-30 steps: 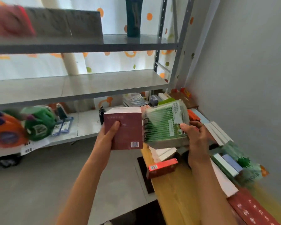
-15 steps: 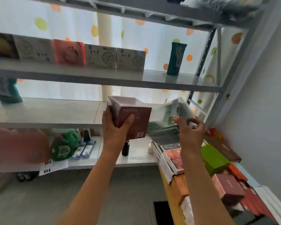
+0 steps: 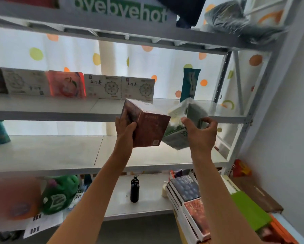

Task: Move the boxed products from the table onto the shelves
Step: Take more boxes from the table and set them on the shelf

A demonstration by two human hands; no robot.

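Note:
My left hand (image 3: 125, 127) grips a dark red box (image 3: 147, 124), held tilted just in front of the edge of the upper shelf (image 3: 59, 110). My right hand (image 3: 200, 132) holds a green and white plastic-wrapped packet (image 3: 181, 124), blurred, right beside the red box. Both items hover between the upper shelf and the middle shelf (image 3: 51, 152). Several boxes (image 3: 103, 87) stand in a row at the back of the upper shelf. More boxed products (image 3: 193, 206) lie stacked on the table at the lower right.
A teal pouch (image 3: 190, 83) stands on the upper shelf's right part. A black bottle (image 3: 134, 191), a green toy (image 3: 59, 192) and an orange item (image 3: 15, 199) sit on the low shelf. The grey upright post (image 3: 249, 117) and wall close the right side.
Both hands have risen from table height to the upper shelf's edge, carrying the red box and the green packet. The view has tilted upward.

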